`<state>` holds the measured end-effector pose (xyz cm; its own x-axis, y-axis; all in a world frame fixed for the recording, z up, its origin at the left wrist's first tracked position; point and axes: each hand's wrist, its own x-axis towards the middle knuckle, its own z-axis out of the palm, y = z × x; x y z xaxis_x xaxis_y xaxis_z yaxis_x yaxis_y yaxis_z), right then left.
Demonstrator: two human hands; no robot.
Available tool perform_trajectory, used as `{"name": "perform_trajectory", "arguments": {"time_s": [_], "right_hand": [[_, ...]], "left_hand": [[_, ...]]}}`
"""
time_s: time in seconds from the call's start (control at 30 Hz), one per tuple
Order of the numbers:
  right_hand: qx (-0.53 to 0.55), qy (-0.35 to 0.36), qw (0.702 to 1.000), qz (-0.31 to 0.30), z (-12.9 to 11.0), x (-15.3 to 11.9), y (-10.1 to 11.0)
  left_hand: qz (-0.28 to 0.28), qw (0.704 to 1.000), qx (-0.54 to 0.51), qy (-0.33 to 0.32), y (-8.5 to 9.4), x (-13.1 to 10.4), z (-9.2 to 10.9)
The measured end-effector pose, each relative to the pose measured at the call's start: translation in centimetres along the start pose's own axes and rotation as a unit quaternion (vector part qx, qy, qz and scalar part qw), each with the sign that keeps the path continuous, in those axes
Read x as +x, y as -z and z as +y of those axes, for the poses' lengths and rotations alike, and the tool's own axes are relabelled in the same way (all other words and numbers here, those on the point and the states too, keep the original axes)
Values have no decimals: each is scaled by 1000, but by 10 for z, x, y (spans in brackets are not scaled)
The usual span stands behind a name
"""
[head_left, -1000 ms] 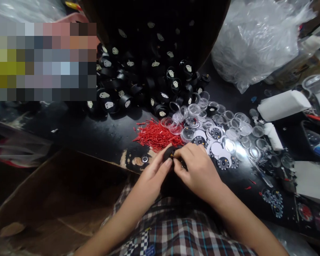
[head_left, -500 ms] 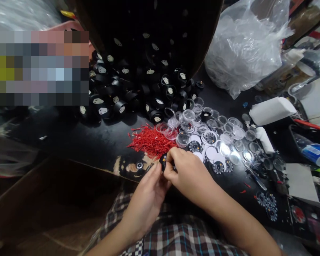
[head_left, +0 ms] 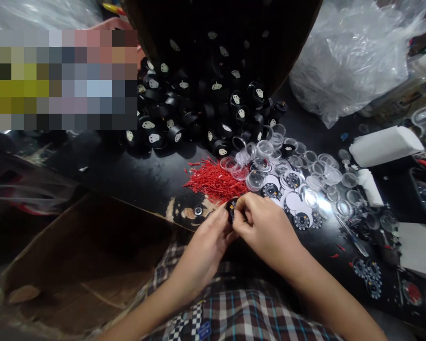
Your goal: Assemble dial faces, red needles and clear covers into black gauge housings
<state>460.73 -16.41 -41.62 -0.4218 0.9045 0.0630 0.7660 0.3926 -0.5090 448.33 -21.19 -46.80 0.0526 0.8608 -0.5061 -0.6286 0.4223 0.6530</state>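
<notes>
Closer together than a second ago: the fingertips of the left hand [head_left: 208, 239], then parted around the black dial unit [head_left: 230, 207], now gathered at its left edge.

Item, black dial unit: round, orange mark on its face; held just on the near side of the red sliver heap [head_left: 213, 181], toward that heap's right end.
Item, left hand: grasping the unit by its edge.
Item, right hand [head_left: 267, 226]: thumb and forefinger in a narrow pinch at the unit's face; whether a small part sits between them, I cannot tell from here.
Item, printed dial discs [head_left: 301, 220]: black, pale markings, mixed with plain white discs, right of the heap.
Item, clear round covers [head_left: 314, 182]: many, strewn right of the heap, some overlapping it.
Item, black round housings [head_left: 223, 148]: piled beyond the heap, pale plates showing.
Item, slim metal tool [head_left: 355, 240]: well right of the heap.
Item, clear plastic bag [head_left: 348, 61]: bulging, beyond the heap and rightward.
Item, small ringed disc [head_left: 198, 211]: near the heap, its near-left side.
</notes>
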Motion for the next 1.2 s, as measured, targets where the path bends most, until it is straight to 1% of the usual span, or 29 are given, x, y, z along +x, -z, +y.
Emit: {"name": "perform_trajectory", "arguments": {"time_s": [0.07,0.1,0.17,0.2,0.23,0.27,0.33,0.37,0.43,0.47,0.53,0.6,0.63,0.7,0.73,0.77,0.8,0.87,0.9,0.97,1.07,1.13,1.2], "right_hand": [[33,-39,998,-26,-2,-1,5],[59,-47,996,-48,0,0,7],[122,-44,988,-81,11,1,10],[143,-39,986,-74,18,4,10],[143,-40,988,-48,28,7,9],[118,-47,992,-9,37,12,8],[18,-72,995,63,56,22,2],[-31,-81,993,78,64,27,-1],[-76,-81,991,73,75,34,-6],[-69,-77,992,72,78,36,-8],[-12,-80,993,84,80,35,-8],[95,-108,985,95,77,29,-6],[161,-123,975,88,73,24,-5],[276,-129,951,49,62,14,-3],[304,-114,945,30,54,8,-3],[307,-88,947,19,46,3,-4],[289,-58,956,19,39,-1,-5],[222,-5,974,35,28,-7,-8],[195,11,980,39,24,-9,-9],[173,13,984,35,20,-10,-9],[162,-18,985,49,19,-8,-9],[125,-30,989,73,16,-6,-10],[86,-19,991,106,13,-5,-13]], "left_hand": [[7,998,55,-40,5,1,-3],[8,994,95,-58,9,2,-4],[-2,988,142,-66,16,6,-5],[-11,989,138,-59,17,8,-5],[-21,992,119,-48,17,10,-4],[-27,995,92,-39,16,10,-3],[-21,998,47,-21,10,11,-1],[-14,999,32,-9,7,11,0],[-3,1000,9,21,4,10,1],[-1,999,-2,34,3,11,1],[-10,999,-23,45,5,12,1],[-20,998,-50,45,7,13,0],[-23,996,-65,50,7,13,0],[-19,993,-91,66,6,14,0],[-16,993,-98,71,6,15,-1],[-13,993,-96,67,5,15,-1],[-14,995,-85,53,4,15,-2],[-17,999,-38,3,4,15,-5],[-20,999,-6,-24,5,15,-6],[-29,995,67,-69,8,14,-8],[-54,978,164,-117,10,9,-9],[-68,968,203,-130,10,4,-8],[-78,963,221,-132,7,-1,-7]]}}
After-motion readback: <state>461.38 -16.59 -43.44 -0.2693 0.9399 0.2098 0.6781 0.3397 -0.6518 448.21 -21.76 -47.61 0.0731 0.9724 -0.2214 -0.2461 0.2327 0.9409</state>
